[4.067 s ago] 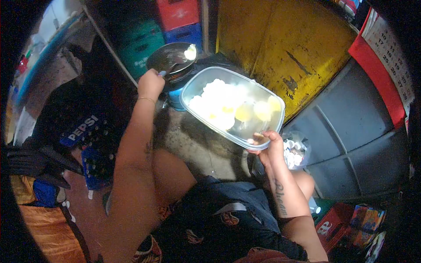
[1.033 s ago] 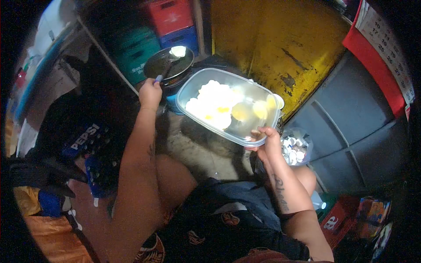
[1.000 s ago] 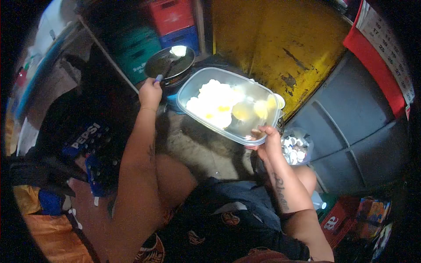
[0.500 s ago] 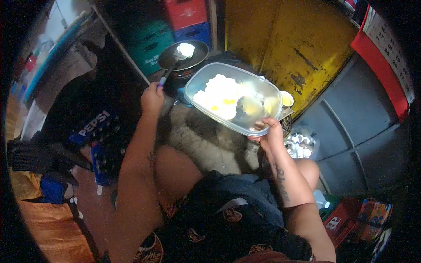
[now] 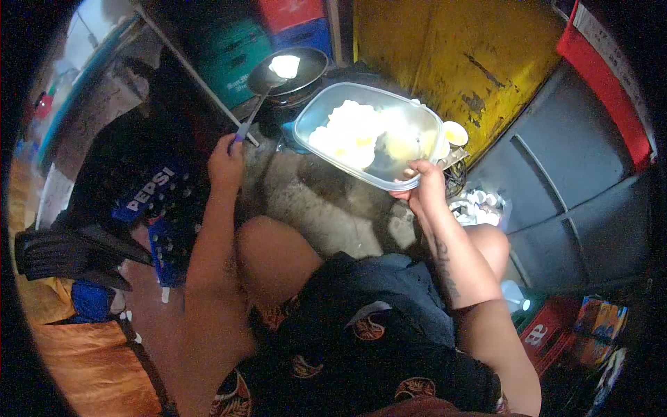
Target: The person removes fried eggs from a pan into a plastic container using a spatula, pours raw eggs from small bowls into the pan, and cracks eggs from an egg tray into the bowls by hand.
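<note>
My left hand (image 5: 226, 163) is closed around the handle of a spatula (image 5: 253, 118), whose blade reaches over a dark frying pan (image 5: 316, 69). A white piece of food (image 5: 285, 67), perhaps a fried egg, is at the blade's end; whether it rests on the blade or the pan I cannot tell. My right hand (image 5: 431, 186) grips the near right rim of a clear plastic container (image 5: 340, 165), thumb over the edge. Inside the container lie white and yellow fried eggs (image 5: 351, 132), very bright in the light.
The pan stands in front of green (image 5: 240, 59) and red crates. Small cups (image 5: 454, 133) sit right of the container, by a yellow metal panel (image 5: 445, 55). A bag with white pieces (image 5: 479, 207) lies near my right knee. A blue Pepsi crate (image 5: 149, 191) stands left.
My left hand has drawn back down and left, and the white food has shifted slightly left in the pan. My right hand still holds the container. The whole view has tilted a little.
</note>
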A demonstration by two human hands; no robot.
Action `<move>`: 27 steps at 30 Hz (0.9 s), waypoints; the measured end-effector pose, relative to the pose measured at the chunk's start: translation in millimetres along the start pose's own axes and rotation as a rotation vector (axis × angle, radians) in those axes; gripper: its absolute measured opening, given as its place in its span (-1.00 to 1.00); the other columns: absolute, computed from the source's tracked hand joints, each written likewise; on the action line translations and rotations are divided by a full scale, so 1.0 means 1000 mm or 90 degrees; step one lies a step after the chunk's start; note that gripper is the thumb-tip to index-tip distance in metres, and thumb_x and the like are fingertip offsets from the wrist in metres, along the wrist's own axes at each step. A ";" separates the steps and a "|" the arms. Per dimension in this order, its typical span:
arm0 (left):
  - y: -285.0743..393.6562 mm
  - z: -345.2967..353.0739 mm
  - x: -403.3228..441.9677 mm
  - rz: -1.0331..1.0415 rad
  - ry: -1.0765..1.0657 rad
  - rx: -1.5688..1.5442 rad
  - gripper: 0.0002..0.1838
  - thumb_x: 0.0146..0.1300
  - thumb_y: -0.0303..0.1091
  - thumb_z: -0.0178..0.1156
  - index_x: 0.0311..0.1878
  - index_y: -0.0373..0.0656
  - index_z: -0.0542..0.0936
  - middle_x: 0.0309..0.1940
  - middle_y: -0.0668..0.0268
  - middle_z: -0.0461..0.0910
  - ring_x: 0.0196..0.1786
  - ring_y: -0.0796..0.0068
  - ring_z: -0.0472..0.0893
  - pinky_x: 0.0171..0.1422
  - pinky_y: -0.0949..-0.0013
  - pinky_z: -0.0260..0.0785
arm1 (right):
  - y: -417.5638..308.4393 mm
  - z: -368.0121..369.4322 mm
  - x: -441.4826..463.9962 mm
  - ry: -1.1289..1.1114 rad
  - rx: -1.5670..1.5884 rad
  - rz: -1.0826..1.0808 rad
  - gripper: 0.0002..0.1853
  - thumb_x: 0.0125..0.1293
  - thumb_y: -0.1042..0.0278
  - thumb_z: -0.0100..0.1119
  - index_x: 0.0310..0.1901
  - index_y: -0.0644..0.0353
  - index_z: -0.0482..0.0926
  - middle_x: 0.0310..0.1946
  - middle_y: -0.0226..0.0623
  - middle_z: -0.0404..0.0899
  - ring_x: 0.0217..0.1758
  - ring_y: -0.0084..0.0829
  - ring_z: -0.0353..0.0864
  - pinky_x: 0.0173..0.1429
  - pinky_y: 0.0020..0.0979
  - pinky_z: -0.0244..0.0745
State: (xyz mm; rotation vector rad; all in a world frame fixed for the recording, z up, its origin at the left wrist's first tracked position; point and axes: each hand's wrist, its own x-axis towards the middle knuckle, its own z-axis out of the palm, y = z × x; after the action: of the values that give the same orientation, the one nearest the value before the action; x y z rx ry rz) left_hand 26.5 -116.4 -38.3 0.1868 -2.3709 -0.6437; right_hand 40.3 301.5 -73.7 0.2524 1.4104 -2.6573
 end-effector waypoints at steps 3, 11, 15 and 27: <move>0.013 -0.031 -0.021 0.015 -0.024 0.016 -0.73 0.30 -0.30 0.19 0.01 -0.20 0.61 -0.11 0.03 0.66 -0.04 0.04 0.66 0.09 0.16 0.47 | 0.000 0.009 -0.002 0.030 -0.015 -0.037 -0.52 0.12 0.32 0.06 0.06 0.42 0.33 -0.33 -0.03 0.51 -0.54 -0.16 0.64 -0.63 -0.24 0.65; 0.028 -0.079 -0.057 0.213 -0.120 0.184 -0.72 0.21 -0.40 0.22 0.00 -0.19 0.62 -0.16 0.04 0.67 -0.08 0.00 0.66 0.03 0.14 0.50 | 0.002 0.024 -0.010 0.095 -0.055 -0.069 -0.58 0.10 0.41 0.04 0.00 0.44 0.35 -0.43 -0.09 0.50 -0.63 -0.24 0.57 -0.70 -0.28 0.58; 0.062 -0.087 -0.061 0.336 -0.188 0.411 -0.69 0.11 -0.40 0.25 -0.02 -0.11 0.63 -0.21 0.10 0.65 -0.21 0.03 0.64 -0.11 0.07 0.51 | 0.004 0.025 -0.010 0.089 -0.036 -0.065 -0.55 0.09 0.42 0.05 0.05 0.40 0.33 -0.36 -0.09 0.48 -0.61 -0.26 0.54 -0.70 -0.27 0.59; 0.070 -0.118 -0.081 0.327 -0.062 0.374 -0.70 0.10 -0.37 0.29 -0.04 0.02 0.66 -0.27 0.18 0.63 -0.26 0.13 0.60 -0.24 0.07 0.47 | 0.011 0.024 -0.005 0.067 0.022 -0.015 -0.56 0.13 0.39 0.03 0.08 0.21 0.32 -0.33 -0.12 0.46 -0.51 -0.17 0.58 -0.60 -0.17 0.64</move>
State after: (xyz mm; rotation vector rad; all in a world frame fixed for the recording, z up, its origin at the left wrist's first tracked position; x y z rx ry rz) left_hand 166.9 -78.9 27.8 -0.2058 -2.4960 0.2957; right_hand 44.6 275.8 -68.5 0.3865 1.4061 -2.7272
